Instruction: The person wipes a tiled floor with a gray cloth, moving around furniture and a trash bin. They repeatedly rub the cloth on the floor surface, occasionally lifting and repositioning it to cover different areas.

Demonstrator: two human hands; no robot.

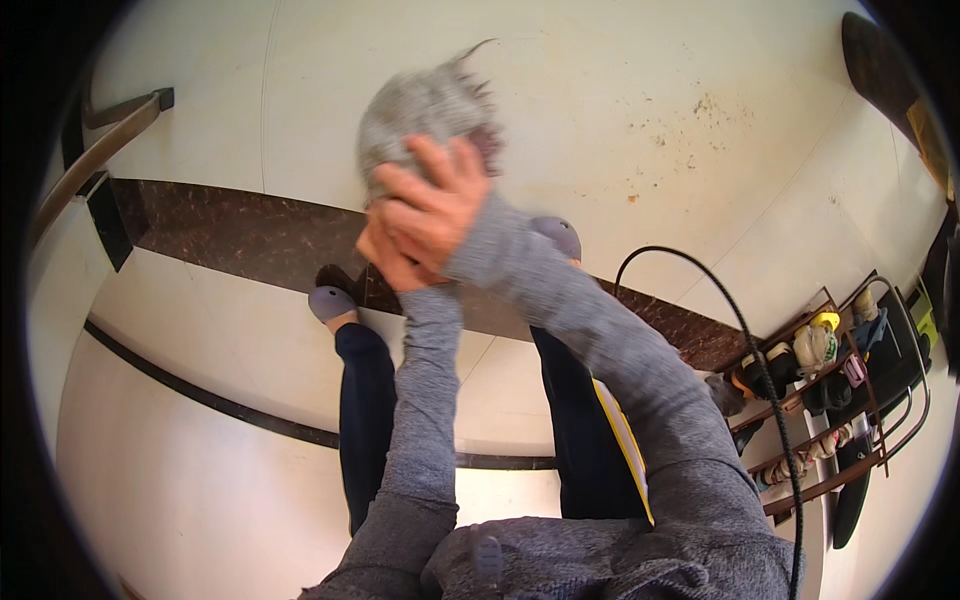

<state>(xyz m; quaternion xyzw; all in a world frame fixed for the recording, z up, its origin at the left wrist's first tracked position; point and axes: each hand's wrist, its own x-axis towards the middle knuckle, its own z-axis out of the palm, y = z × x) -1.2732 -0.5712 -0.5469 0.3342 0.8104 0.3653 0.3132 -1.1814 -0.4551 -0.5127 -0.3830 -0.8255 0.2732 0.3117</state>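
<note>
A grey, shaggy fabric bundle, blurred by motion, is at the upper middle, above the pale floor. It has a ragged fringe and a dark reddish patch on its right side; what exactly it is cannot be told. My right hand lies over its lower part with bent fingers pressed against it. Beneath and partly behind the right hand, my left hand is close against it. Most of its fingers are hidden, so its hold does not show. Small crumbs of debris lie scattered on the floor to the right.
A dark marbled strip crosses the floor under my arms. My feet, in grey-purple clogs, stand apart. A curved chair-like frame is at the left. On the right are a shoe rack with footwear and a looping black cable.
</note>
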